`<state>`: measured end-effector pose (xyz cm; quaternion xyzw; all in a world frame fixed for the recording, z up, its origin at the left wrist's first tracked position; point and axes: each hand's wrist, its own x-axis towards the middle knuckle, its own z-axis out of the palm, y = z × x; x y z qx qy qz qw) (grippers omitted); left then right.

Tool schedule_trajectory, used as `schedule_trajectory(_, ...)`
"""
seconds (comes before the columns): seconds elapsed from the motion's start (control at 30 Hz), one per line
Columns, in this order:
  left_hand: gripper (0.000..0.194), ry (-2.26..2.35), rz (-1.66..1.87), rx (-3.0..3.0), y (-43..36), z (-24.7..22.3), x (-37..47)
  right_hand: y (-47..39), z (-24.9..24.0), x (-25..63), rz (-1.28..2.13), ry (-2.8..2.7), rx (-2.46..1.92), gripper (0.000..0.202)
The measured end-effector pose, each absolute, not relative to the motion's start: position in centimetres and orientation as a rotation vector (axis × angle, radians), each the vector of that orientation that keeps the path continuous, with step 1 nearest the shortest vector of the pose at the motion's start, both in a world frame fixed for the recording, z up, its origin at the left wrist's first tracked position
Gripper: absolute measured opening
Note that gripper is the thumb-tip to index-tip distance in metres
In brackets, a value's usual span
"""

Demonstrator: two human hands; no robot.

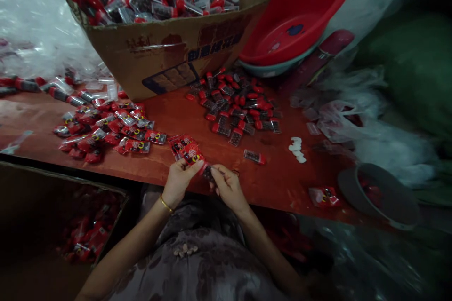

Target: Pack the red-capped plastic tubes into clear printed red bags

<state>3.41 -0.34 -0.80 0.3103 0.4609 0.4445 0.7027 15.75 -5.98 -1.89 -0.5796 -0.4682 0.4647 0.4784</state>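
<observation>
My left hand (177,181), with a gold bracelet at the wrist, pinches a red printed plastic packet (191,153) near the table's front edge. More red packets (175,143) lie right behind it. In my right hand (229,188) is a small clear tube (208,173) with dark contents, held at the packet's near end. Whether the tube is partly inside the packet I cannot tell. Beyond my hands lies a heap of red-capped tubes (237,112), with a single tube (254,156) closer in. Filled red packets (93,135) are piled to the left.
A cardboard box (169,59) full of red-capped tubes stands at the back. Red and teal basins (318,7) lean beside it. A grey bowl (356,193), white pieces (297,150) and clear plastic bags (381,136) are on the right. Below left, an open box (116,225) contains packets.
</observation>
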Motion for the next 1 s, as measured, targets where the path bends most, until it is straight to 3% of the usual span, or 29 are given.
schedule_trajectory(0.27, 0.031, 0.890, 1.022, 0.669, -1.5, -1.2, 4.3, -5.7, -3.5, 13.7, 0.874, -1.044, -1.452, 0.033)
schedule_trajectory(0.6, 0.035, 0.836, 0.955, 0.650, -0.5, -0.4, 3.9, -5.6, -2.7, 13.0, 1.088, -1.069, -1.375, 0.031)
schedule_trajectory(0.77, 0.033, 0.844, 1.033, 0.584, -1.3, -1.1, 4.7, -4.7, -2.7, 12.7, 0.825, -1.048, -1.455, 0.028)
schedule_trajectory(1.0, 0.033, 0.798, 1.054, 0.543, 0.1, 0.0, 2.6, -4.1, -1.7, 12.5, 1.235, -1.101, -1.183, 0.024)
